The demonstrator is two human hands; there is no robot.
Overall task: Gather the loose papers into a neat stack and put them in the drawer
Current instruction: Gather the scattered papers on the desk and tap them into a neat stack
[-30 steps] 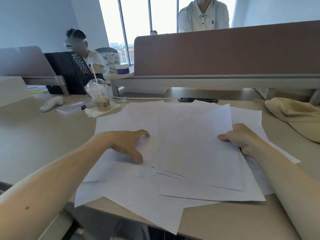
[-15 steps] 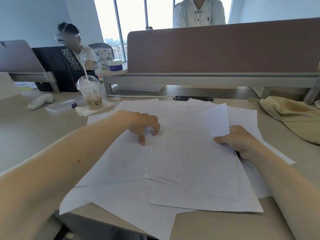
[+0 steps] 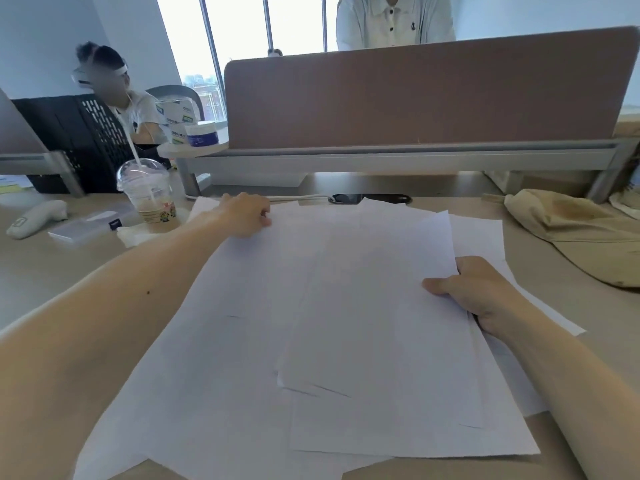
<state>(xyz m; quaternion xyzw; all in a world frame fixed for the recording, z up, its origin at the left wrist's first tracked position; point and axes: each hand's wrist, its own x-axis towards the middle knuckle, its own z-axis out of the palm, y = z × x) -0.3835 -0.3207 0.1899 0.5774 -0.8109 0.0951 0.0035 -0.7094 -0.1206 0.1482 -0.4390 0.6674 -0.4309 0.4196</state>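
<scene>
Several loose white papers (image 3: 311, 341) lie overlapping across the beige desk (image 3: 52, 271) in front of me. My right hand (image 3: 474, 292) pinches the right edge of a raised bundle of sheets, thumb on top. Stretched out to the far left corner of the spread, my left hand (image 3: 246, 214) has its fingers curled down on the top edge of a sheet there. No drawer is in view.
A plastic cup with a straw (image 3: 149, 192) stands just left of my left hand, beside a clear box (image 3: 86, 225) and a white device (image 3: 34, 216). A beige cap (image 3: 575, 233) lies at the right. A brown divider (image 3: 415, 95) backs the desk; two people sit beyond.
My left hand has moved from the near-left sheets up to the far left corner of the spread. My right hand keeps its hold on the bundle's right edge.
</scene>
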